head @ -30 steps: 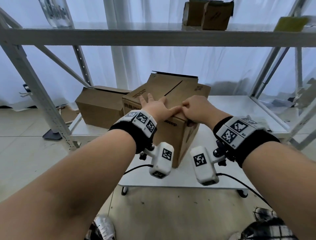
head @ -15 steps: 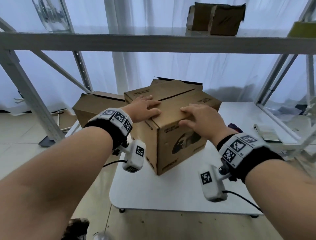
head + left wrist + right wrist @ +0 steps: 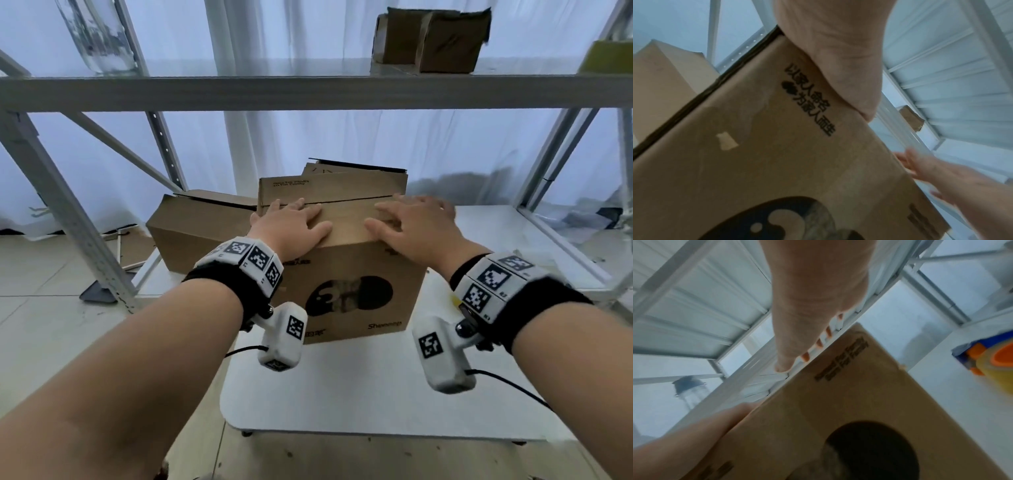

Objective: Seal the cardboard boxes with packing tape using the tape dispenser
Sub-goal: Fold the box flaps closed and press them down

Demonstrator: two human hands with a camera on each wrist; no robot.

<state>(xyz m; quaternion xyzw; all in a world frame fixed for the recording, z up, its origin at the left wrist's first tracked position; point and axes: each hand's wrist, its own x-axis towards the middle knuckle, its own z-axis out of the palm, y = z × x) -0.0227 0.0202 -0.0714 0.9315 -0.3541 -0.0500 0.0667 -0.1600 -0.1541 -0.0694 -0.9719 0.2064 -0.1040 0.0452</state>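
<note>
A brown cardboard box [image 3: 356, 274] with a black round print on its near face stands on the white shelf board [image 3: 342, 394]. Its top flaps are folded down, with a seam running across. My left hand [image 3: 294, 222] lies flat on the top's left part, fingers straight. My right hand [image 3: 411, 222] lies flat on the right part, fingers spread. In the left wrist view the box's printed side [image 3: 777, 146] fills the frame. The tape dispenser [image 3: 995, 360], orange and blue with a yellowish tape roll, lies on the shelf to the box's right in the right wrist view.
A second cardboard box [image 3: 198, 233] sits behind and left, and a third [image 3: 359, 171] directly behind. Grey rack uprights [image 3: 68, 212] and a crossbeam [image 3: 308, 92] frame the bay. More boxes [image 3: 431, 37] stand on the upper shelf.
The box has been turned so its printed face points at me. Both hands moved from its corner edges to lie flat on the top flaps.
</note>
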